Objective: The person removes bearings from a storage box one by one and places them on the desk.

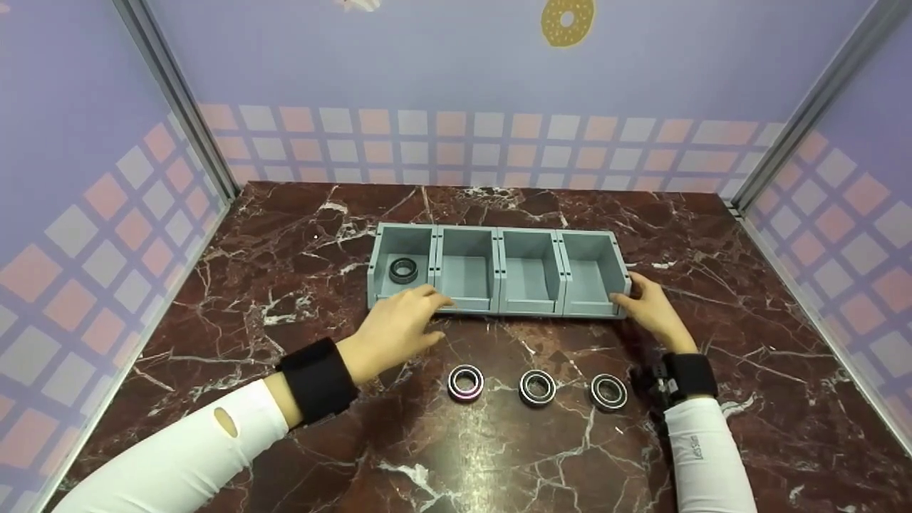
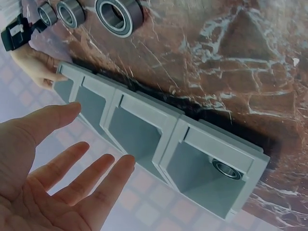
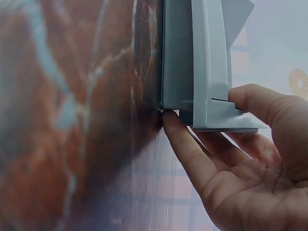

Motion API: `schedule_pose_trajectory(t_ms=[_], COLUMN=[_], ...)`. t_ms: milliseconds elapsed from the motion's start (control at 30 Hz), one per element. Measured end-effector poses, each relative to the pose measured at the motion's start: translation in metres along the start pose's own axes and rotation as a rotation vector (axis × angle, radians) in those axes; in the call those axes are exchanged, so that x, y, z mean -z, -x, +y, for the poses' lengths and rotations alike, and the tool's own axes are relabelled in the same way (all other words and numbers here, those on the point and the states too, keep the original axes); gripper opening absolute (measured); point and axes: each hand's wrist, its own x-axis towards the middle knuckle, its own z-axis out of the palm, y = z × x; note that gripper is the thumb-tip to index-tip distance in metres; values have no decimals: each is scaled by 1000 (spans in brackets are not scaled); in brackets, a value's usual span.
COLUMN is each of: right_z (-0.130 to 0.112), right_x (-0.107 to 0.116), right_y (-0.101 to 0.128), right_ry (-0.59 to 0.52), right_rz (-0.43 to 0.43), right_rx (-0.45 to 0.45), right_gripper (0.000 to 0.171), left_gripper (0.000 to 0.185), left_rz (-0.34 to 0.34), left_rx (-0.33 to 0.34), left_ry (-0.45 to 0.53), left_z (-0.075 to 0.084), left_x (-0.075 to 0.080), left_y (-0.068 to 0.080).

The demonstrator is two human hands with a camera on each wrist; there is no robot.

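A row of joined grey storage bins [image 1: 531, 308] stands on the table, its fronts facing me. Inside the leftmost bin lies a dark ball bearing [image 1: 403, 281], also visible in the left wrist view. My left hand [image 1: 395, 328] hovers by the front edge of the left bins, fingers spread and holding nothing. At the far right end, my right hand [image 1: 655, 313] grips the last bin's side wall. In the right wrist view the thumb is at the front lip, and a fingertip [image 3: 169, 115] reaches the bin's bottom edge.
Three more bearings lie in a row in front of the bins: a left one [image 1: 467, 399], a middle one [image 1: 536, 403] and a right one [image 1: 609, 407]. The marbled table [image 1: 320, 463] is enclosed by patterned walls [image 1: 491, 64] at the back and sides.
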Motion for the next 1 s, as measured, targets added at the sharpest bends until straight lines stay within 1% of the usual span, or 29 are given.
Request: schedule_pose_trajectory(t_ms=[133,367,600,800,1000], right_z=[0,-1,1,0,-1], right_x=[0,1,0,0,0], right_y=[0,1,0,0,1], right_ry=[9,7,-4,2,-7], right_rz=[3,-7,0,-3,-5], right_rx=[2,-21,-21,-14,-9], right_gripper=[56,56,54,55,54], left_gripper=[45,45,46,46,46], left_rz=[21,50,93,107,120], left_rx=[16,50,82,129,150], left_ry=[7,-19,6,34,41], left_z=[-6,-16,-25,-32,-40], left_x=[2,5,5,5,1], left_y=[-1,-4,-10,-16,-23])
